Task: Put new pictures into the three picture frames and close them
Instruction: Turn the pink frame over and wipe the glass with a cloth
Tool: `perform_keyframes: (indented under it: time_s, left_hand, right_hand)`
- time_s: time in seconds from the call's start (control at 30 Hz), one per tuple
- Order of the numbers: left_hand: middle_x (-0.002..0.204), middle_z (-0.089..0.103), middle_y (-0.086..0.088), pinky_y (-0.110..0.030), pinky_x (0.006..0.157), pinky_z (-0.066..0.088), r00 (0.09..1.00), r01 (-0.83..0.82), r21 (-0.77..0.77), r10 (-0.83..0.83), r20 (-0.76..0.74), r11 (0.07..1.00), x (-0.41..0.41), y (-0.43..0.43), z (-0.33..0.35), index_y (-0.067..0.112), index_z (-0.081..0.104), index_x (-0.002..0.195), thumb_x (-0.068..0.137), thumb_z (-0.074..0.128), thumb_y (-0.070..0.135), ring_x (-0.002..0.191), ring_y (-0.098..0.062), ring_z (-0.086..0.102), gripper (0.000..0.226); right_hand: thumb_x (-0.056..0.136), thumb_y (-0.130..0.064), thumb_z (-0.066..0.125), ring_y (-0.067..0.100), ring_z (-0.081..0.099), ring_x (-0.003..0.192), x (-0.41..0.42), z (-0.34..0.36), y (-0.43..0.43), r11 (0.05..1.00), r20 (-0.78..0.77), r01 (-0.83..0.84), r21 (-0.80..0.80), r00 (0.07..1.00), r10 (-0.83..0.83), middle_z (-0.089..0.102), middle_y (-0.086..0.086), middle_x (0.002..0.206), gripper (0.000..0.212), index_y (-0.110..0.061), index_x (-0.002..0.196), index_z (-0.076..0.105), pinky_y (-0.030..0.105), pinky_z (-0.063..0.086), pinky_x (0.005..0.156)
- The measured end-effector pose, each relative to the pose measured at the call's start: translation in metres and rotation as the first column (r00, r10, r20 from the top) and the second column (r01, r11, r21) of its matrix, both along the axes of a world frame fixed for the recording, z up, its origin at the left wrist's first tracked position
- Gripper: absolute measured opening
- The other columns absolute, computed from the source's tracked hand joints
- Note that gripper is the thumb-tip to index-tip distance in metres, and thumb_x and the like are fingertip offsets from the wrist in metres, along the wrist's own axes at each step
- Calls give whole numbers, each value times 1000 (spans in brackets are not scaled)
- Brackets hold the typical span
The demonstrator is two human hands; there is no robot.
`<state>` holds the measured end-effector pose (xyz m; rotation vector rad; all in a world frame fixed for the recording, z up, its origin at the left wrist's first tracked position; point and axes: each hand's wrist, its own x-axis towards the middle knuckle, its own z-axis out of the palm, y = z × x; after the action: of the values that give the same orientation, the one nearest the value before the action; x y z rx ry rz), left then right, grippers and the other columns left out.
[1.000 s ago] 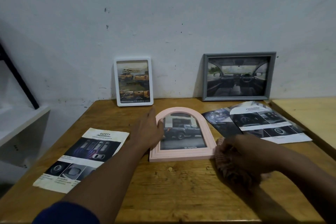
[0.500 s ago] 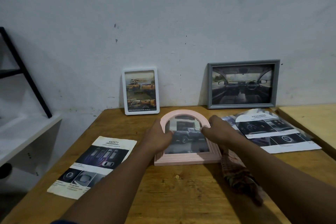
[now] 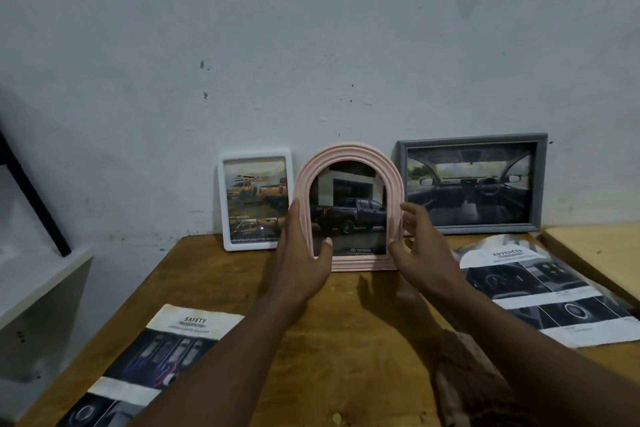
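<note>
A pink arched frame (image 3: 349, 153) with a picture of a dark pickup stands upright at the back of the wooden table (image 3: 363, 326), against the wall. My left hand (image 3: 301, 253) grips its left edge, thumb on the glass. My right hand (image 3: 422, 250) holds the right edge, thumb at the lower corner. A white frame (image 3: 256, 199) with orange trucks leans on the wall to its left. On its right leans a grey frame (image 3: 471, 184) showing a car interior.
A "Safety" brochure (image 3: 166, 350) lies front left, an "Advanced" brochure (image 3: 540, 291) on the right. A brownish cloth (image 3: 467, 378) lies under my right forearm. A white shelf (image 3: 41, 288) stands left of the table, a lighter tabletop (image 3: 595, 246) on the right.
The pink frame lay flat in the table's middle; both hands took it by its sides, lifted it and stood it upright between the white and grey frames. The cloth stayed on the table.
</note>
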<state>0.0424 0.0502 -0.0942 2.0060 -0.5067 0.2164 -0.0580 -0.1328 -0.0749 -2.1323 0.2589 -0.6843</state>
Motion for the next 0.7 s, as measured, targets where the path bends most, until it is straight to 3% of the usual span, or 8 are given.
perform_keyframes:
  time_s: [0.13,0.33,0.47,0.7]
  left_hand:
    - [168,15,15,-49,114,39,1000,31,-15,-31,2,999,30,-24,-3,57,-4,153,97,65,33,151,-24,26,92]
    - [168,3,20,-40,113,31,998,59,23,-60,36,998,68,-51,-4,54,-5,154,97,65,31,153,-21,19,93]
    - [170,-4,16,-47,117,28,998,47,106,-52,47,993,82,-58,-7,49,-6,157,98,63,35,155,-24,15,91]
    - [170,-15,9,-51,119,23,998,35,246,-46,36,969,81,-50,-2,44,-13,158,101,57,40,156,-26,8,91]
  right_hand:
    - [92,-14,63,28,43,136,32,1,-24,1000,-17,8,29,1000,-8,43,9,150,68,-24,149,27,48,42,107]
    - [92,-14,63,33,46,133,73,2,-49,999,-69,29,26,997,-27,41,13,151,69,-25,149,27,50,47,104]
    - [93,-14,62,33,52,127,86,-1,-53,1000,-105,22,22,994,-20,42,14,150,68,-25,149,26,47,50,98]
    - [93,-19,64,36,49,130,89,4,-45,1000,-181,10,-7,983,-12,40,14,152,75,-25,153,19,47,46,101]
